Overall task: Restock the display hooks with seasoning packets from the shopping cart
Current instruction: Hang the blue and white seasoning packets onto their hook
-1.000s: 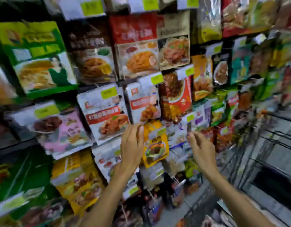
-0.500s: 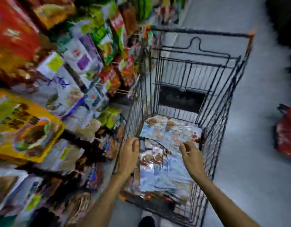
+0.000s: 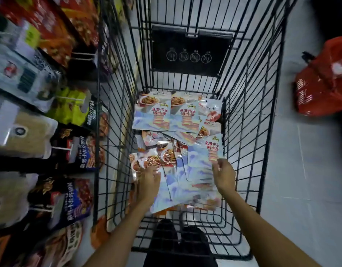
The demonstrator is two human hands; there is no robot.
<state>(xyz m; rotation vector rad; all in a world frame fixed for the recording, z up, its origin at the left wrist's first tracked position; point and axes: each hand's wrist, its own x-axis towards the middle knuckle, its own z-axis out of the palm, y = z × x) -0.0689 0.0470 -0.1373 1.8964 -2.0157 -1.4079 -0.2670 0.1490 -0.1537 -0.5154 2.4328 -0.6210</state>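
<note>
Head view looks straight down into the black wire shopping cart (image 3: 262, 112), which fills the middle of what I see and stands on a pale tiled floor (image 3: 301, 170). To the left of the cart, just beside its wire wall, runs the display rack (image 3: 21, 132), crowded with hanging packets in red, green, tan and dark blue; a few thin white display hooks (image 3: 60, 148) poke out between them. To the right of the cart, well apart from it, a red basket (image 3: 324, 79) sits on the floor. On the cart's far wall hangs a black panel (image 3: 189, 49) with four round symbols.

Inside the cart, on its bottom, lie the seasoning packets (image 3: 152, 114): pale blue and white pouches with a noodle dish and red lettering, two flat side by side at the far end and the rest overlapping loosely toward the near end.

Both my bare arms reach into the cart from its near end. The right hand (image 3: 224, 176), by the cart's right wall, pinches the near edge of the top packet (image 3: 206, 153) between thumb and fingers. The left hand (image 3: 149, 182), nearer the cart's left wall, rests fingers-down on the pile; I cannot tell whether it is gripping a packet or only touching it.
</note>
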